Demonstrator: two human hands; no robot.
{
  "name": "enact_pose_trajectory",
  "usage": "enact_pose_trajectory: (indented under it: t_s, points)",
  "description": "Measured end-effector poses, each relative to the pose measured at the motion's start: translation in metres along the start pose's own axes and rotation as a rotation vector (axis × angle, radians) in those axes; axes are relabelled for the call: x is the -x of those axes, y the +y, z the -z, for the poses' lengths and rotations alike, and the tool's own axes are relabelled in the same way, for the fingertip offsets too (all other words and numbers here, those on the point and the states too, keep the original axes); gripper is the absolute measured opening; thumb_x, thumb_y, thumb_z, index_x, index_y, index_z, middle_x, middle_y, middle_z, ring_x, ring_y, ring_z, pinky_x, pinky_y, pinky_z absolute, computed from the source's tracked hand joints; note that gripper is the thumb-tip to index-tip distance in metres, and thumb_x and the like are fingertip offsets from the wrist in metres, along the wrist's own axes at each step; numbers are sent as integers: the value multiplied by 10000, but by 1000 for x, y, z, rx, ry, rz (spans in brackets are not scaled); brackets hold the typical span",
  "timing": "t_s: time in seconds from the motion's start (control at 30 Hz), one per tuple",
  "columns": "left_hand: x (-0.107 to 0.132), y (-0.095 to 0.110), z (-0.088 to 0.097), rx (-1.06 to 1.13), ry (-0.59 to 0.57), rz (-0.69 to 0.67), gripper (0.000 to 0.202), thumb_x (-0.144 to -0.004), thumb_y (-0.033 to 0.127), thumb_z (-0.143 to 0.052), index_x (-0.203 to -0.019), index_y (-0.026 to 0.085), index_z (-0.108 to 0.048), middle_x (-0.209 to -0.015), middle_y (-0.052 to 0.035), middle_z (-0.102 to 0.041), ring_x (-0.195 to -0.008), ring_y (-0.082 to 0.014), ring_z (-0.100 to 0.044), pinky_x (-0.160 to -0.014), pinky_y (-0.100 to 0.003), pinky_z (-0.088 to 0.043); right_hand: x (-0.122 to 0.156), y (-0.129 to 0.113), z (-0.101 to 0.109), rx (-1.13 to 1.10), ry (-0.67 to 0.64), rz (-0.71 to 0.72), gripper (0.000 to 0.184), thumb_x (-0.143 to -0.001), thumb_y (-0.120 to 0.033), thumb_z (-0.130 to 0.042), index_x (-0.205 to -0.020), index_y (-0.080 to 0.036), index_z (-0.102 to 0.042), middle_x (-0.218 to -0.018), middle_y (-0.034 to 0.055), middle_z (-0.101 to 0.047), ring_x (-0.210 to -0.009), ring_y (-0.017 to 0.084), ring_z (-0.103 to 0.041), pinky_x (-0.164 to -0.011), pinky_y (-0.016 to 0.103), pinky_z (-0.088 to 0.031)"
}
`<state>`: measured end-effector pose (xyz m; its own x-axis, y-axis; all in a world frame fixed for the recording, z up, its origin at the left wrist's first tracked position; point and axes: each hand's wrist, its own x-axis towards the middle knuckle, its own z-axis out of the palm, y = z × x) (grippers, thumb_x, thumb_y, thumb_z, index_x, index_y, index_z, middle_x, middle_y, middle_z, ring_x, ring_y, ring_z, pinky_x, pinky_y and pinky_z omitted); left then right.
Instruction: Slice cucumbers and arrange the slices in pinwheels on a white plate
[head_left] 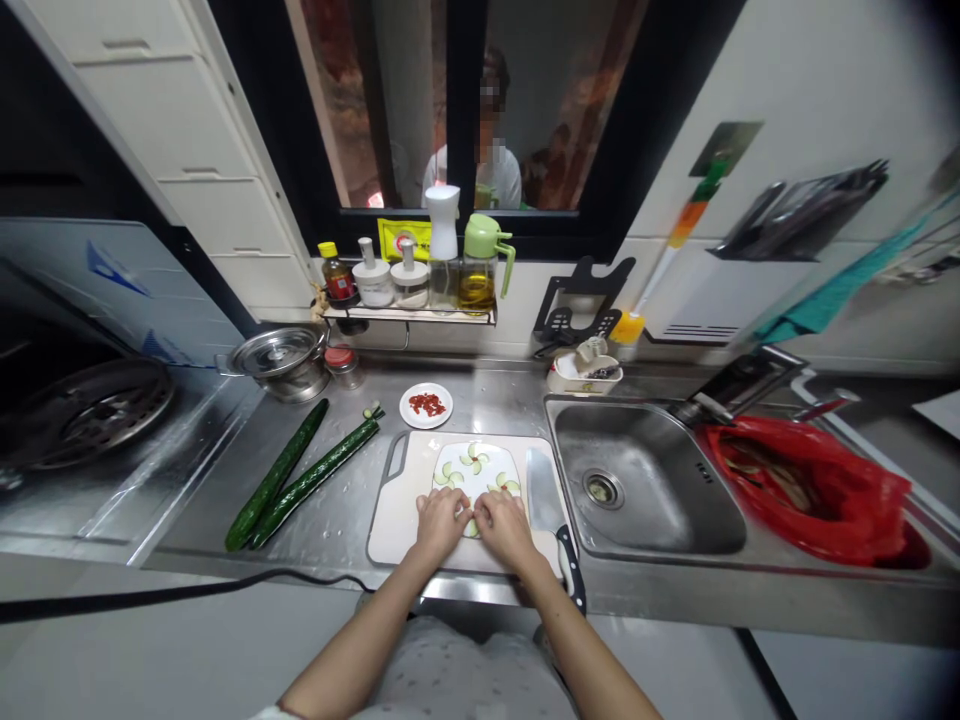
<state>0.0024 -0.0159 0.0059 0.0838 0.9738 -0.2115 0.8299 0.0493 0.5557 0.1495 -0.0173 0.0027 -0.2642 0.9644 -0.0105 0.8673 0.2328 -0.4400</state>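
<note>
On the cutting board [390,520] lies a white plate [474,467] with several pinwheels of thin cucumber slices [473,457], some with a red bit at the middle. Over the plate's near left side is my left hand [441,522], fingers curled into a pinch. My right hand [505,524] mirrors it, also pinched, its fingertips close to the left ones. Cucumber slices show just under the fingertips; what the fingers hold, if anything, is hidden. A kitchen knife [545,490] rests on the board to the right. Behind the board, a small white dish [426,420] holds chopped red pieces.
Two whole cucumbers [281,475] lie left of the board. A lidded steel pot [281,362] and a red-lidded jar [342,368] stand behind them. The sink [645,500] is at right, beside a red plastic bag [817,495]. A shelf [412,314] carries seasoning bottles.
</note>
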Motion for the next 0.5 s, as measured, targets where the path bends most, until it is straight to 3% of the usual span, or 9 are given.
enact_pose_trajectory:
  t_s: [0.27,0.5]
  points:
    - [-7,-4,9,104,77,9,97,-824,293,-588,-864,243,-662,-879,-11,-667,-950,-201,-581,-848,-339,-309,5,3,1,-129,108,-34,177,-886,-234,-452,-821,-200,-613,-770,24,-631,-801,181,-540,-726,281,-301]
    - [-39,-19,28,213,239,95,131,-822,328,-584,-865,236,-667,-848,-11,-683,-906,-202,-601,-840,-333,-335,9,7,5,-230,157,-40,203,-876,-264,-435,-855,-188,-621,-752,27,-620,-783,177,-562,-735,275,-349]
